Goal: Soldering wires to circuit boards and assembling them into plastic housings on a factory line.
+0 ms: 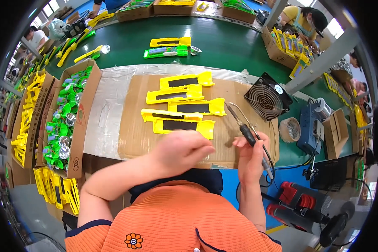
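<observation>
Black-handled metal soldering iron (247,134) is probably handling light, right fingers (258,148) clasping its safer grip, tip (228,106) beyond, left fingers (200,153) together.

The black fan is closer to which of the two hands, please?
The right hand: holding the soldering iron, it is below and slightly left of the black fan in the picture, while the left hand is lower left, farther away.

sldr iron (248,135): blk-gripped, tilted, tip fwd-left | 5 yel casings (193,108): blk-lined, rough col. on cdbd (132,140)
</observation>
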Available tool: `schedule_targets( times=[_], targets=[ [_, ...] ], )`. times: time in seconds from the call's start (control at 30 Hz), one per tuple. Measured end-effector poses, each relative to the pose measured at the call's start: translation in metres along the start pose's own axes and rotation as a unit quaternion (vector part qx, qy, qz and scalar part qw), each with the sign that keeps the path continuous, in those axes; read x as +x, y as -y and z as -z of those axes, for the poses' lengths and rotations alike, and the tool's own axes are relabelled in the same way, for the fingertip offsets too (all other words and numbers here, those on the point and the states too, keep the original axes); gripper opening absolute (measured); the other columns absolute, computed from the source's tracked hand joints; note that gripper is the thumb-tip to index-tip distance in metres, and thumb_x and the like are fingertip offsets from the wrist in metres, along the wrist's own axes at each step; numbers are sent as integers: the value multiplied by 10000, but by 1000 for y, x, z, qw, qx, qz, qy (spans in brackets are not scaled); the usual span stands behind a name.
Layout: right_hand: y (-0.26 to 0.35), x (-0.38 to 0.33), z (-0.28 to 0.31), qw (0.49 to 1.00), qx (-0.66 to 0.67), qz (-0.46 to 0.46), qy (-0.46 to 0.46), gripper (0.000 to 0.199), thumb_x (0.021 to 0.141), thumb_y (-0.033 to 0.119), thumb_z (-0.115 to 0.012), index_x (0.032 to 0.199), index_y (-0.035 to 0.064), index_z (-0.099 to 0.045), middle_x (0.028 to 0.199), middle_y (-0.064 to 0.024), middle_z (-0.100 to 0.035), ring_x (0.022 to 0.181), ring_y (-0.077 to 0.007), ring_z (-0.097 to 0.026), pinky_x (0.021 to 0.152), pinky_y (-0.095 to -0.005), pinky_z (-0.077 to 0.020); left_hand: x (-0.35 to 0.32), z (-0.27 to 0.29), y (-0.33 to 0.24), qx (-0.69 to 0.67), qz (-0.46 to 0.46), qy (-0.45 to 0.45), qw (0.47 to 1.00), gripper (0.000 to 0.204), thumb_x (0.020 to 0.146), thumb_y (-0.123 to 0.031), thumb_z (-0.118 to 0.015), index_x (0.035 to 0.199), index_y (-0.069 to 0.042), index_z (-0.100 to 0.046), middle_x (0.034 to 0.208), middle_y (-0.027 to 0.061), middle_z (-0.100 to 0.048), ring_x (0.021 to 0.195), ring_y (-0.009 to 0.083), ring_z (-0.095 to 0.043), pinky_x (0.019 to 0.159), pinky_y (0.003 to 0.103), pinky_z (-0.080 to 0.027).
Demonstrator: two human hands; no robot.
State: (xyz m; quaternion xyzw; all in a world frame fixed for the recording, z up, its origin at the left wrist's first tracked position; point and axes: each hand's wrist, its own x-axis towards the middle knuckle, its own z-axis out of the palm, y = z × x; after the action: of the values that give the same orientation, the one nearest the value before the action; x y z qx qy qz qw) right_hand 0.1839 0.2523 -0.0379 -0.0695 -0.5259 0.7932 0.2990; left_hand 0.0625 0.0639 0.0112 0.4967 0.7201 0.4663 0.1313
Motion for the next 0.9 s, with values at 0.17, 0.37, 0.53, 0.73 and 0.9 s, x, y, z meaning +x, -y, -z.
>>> schedule_targets(
  times=[0.17,0.37,0.53,0.73,0.9],
  targets=[
    [7,-10,-33,987,-150,-55,-14,499,996,532,-458,1224,89,-434,1015,-74,-572,844,-129,-540,777,-296,-493,14,-51,-9,-480,293,18,827,248,995,-258,-563,874,-76,-681,744,-51,-590,665,46,-528,564,200,-401],
    [-5,-21,-19,989,-147,1,-6,377,1016,373,-519,1223,68,-440,1022,-17,-530,808,-35,-478,664,-188,-426,17,-80,-8,-664,322,19,674,167,957,-231,-634,897,-75,-630,777,7,-586,694,116,-558,684,247,-470],
    [6,-43,-17,994,95,-43,39,591,890,70,-685,1371,45,-344,1167,-31,-485,1080,-92,-495,938,-253,-443,31,-86,-39,-571,279,-81,768,182,973,-155,-578,1000,21,-618,869,33,-631,732,109,-580,640,241,-472],
    [60,-116,35,951,95,-257,146,518,898,29,-661,1373,-7,-457,1377,-132,-513,1313,-194,-467,1066,-334,-405,20,-85,-1,-625,178,-79,756,183,969,-128,-566,1058,30,-589,807,47,-563,602,101,-458,535,243,-369],
    [135,-163,162,958,-148,-223,-107,220,932,169,-655,1059,-11,-654,981,-136,-710,892,-219,-704,798,-345,-564,15,-93,8,-613,165,-73,769,185,959,-118,-572,1053,39,-603,745,43,-547,613,108,-471,553,245,-377]
  ],
)
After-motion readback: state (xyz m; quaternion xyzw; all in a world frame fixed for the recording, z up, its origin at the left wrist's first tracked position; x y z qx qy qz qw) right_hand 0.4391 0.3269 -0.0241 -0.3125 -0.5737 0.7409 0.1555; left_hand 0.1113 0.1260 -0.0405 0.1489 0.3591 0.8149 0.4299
